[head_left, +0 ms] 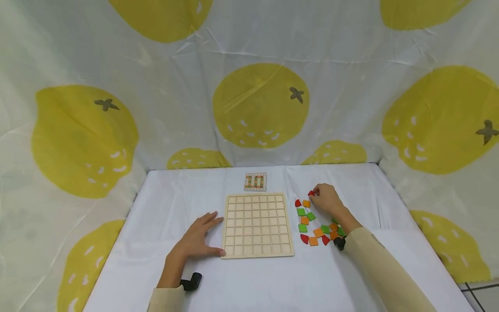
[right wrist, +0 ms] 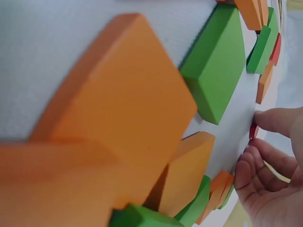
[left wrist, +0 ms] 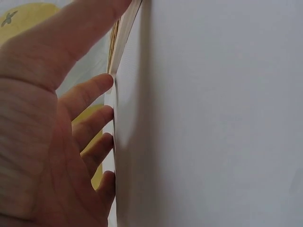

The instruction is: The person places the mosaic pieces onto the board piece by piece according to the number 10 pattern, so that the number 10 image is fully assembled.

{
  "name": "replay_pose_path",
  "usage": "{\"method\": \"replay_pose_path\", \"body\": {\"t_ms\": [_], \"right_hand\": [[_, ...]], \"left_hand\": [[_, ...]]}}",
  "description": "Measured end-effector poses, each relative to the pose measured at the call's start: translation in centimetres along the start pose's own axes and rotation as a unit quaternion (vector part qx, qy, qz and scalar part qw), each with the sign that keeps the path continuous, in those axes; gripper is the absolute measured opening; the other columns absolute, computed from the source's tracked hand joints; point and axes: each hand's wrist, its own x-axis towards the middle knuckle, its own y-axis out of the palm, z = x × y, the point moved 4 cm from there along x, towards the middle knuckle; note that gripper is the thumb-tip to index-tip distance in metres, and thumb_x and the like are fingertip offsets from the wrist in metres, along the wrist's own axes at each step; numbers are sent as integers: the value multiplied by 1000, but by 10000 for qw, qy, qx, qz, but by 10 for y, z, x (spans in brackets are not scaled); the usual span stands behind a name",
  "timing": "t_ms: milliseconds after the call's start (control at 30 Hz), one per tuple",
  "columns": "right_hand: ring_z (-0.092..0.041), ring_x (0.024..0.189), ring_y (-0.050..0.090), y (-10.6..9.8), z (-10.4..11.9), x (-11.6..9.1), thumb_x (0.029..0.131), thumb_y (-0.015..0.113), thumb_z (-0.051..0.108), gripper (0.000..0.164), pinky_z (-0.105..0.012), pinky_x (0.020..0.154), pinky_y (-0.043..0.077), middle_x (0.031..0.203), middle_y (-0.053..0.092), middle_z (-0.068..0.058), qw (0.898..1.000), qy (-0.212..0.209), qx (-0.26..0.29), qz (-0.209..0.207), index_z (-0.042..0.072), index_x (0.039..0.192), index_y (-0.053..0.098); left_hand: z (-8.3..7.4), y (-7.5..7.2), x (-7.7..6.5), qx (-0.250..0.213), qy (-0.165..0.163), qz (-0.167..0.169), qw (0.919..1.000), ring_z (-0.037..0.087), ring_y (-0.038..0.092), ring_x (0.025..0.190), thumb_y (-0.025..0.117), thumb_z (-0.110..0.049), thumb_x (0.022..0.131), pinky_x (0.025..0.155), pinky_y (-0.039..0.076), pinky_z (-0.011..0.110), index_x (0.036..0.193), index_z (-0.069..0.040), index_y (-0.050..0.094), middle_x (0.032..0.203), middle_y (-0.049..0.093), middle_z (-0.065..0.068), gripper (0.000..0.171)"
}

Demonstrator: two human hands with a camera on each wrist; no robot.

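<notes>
My left hand [head_left: 197,237] lies spread along the left side of a wooden grid board [head_left: 256,226], its thumb at the near left corner. In the left wrist view the fingertips rest on the white cloth beside the board's edge. The board's square cells hold no tiles. To the right of the board, my right hand [head_left: 329,202] pinches a small red quarter-round tile [head_left: 311,193] between thumb and fingers, low over the cloth. The right wrist view shows the red tile [right wrist: 253,131] mostly hidden by the fingertips. Near that hand lie an orange square tile [head_left: 306,203] and another red tile [head_left: 298,203].
A small pattern card [head_left: 255,182] with coloured squares lies behind the board. Several green tiles [head_left: 302,228], orange tiles [head_left: 313,241] and red tiles [head_left: 305,238] are scattered right of the board, some under the right forearm. A lemon-print cloth [head_left: 261,106] hangs behind the table.
</notes>
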Motion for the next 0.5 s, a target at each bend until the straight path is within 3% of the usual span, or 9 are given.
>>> {"method": "replay_pose_path", "body": {"t_ms": [233, 500], "right_hand": [[-28, 90, 56, 5, 0, 5, 93, 70, 23, 31, -42, 84, 54, 97, 63, -15, 9999, 113, -22, 116, -4, 109, 68], [-27, 89, 56, 5, 0, 7, 94, 72, 24, 32, -41, 83, 52, 95, 61, -13, 10000, -78, -39, 44, -2, 113, 68]], "left_hand": [[1, 0, 0, 4, -46, 16, 10000, 41, 29, 155, 89, -67, 63, 123, 24, 65, 152, -19, 52, 166, 38, 11, 108], [2, 2, 2, -88, -65, 16, 9999, 41, 28, 155, 89, -68, 62, 124, 23, 65, 152, -19, 53, 166, 38, 11, 108]]}}
